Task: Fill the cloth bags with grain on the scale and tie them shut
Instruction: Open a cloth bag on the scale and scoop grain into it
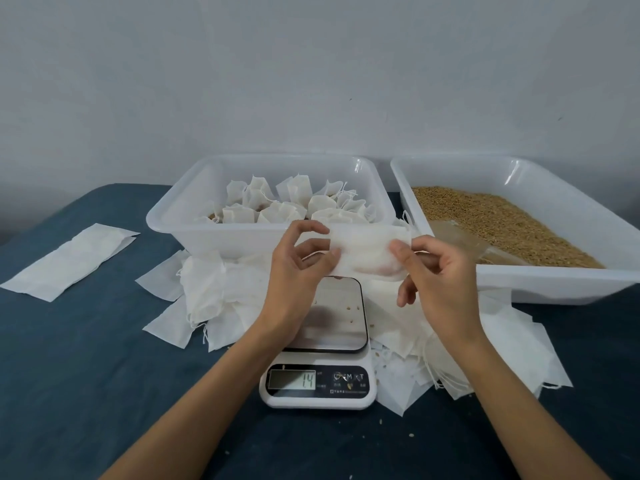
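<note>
Scanning from the left edge, a flat stack of empty bags (pixel 69 263) lies alone on the blue table (pixel 86 375), well apart from both hands. Next comes a messy pile of loose bags (pixel 207 299) spilling out just in front of the tub of tied bags (pixel 277 202), which already holds a good dozen filled ones, so I'd guess we're well into the job.

Now the bit that matters: the cloth bag (pixel 367 252) is held up in the air between the two hands, above the far end of the scale (pixel 322 344). Its long axis runs left to right, roughly level. The left hand (pixel 298 268) pinches the left end between thumb and fingertips, and the right hand (pixel 440 271) pinches the right end the same way. The grain tray (pixel 519 230) sits just to the right, so the right hand is clearly nearer for scooping.

My read: the mouth has to get opened next, then the bag goes down onto the platform.

Hard to tell stuff: I can't see which end is the open mouth, or where the drawstring is. The bag looks empty, though that's a guess. The display seems to read 14, a bit blurry. A few stray grains sit on the platform.
</note>
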The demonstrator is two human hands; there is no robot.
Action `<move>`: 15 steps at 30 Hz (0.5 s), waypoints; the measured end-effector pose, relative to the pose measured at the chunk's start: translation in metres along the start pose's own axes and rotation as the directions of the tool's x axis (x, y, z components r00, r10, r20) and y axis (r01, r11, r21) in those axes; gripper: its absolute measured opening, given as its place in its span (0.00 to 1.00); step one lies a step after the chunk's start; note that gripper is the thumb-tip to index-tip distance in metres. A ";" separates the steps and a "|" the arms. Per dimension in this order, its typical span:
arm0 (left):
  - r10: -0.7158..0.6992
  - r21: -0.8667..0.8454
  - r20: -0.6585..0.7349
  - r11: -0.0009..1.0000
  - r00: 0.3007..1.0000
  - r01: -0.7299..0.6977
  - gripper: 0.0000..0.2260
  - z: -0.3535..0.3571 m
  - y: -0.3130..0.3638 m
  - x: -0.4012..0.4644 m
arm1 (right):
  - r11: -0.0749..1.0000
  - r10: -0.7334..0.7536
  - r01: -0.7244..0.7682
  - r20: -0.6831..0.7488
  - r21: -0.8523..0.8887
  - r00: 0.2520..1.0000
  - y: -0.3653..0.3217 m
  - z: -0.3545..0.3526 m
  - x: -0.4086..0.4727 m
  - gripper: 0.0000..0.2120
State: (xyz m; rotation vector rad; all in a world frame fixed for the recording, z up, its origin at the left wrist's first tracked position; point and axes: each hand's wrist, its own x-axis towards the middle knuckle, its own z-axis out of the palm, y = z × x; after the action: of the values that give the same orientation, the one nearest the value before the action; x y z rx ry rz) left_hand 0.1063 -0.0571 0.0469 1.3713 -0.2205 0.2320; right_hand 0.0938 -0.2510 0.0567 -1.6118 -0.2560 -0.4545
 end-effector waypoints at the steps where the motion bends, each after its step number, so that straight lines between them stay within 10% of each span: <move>1: 0.013 0.027 0.005 1.000 1.000 -0.013 0.08 0.001 0.000 0.000 | 1.000 0.019 -0.019 0.001 -0.002 1.000 0.000 -0.001 0.001 0.16; 8: -0.059 0.077 0.030 0.995 0.998 0.056 0.10 0.004 0.002 -0.003 | 1.000 0.008 -0.006 0.247 -0.008 0.969 -0.005 0.004 -0.001 0.16; 15: -0.102 0.097 0.032 0.990 0.994 0.098 0.09 0.004 0.002 -0.002 | 0.993 -0.022 0.042 0.174 -0.113 0.985 -0.012 -0.004 0.005 0.16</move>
State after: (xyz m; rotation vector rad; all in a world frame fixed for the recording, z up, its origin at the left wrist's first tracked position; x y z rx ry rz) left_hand 0.1037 -0.0611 0.0486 1.4782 -0.1728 0.1347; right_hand 0.0928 -0.2541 0.0696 -1.7657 -0.3928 -0.3603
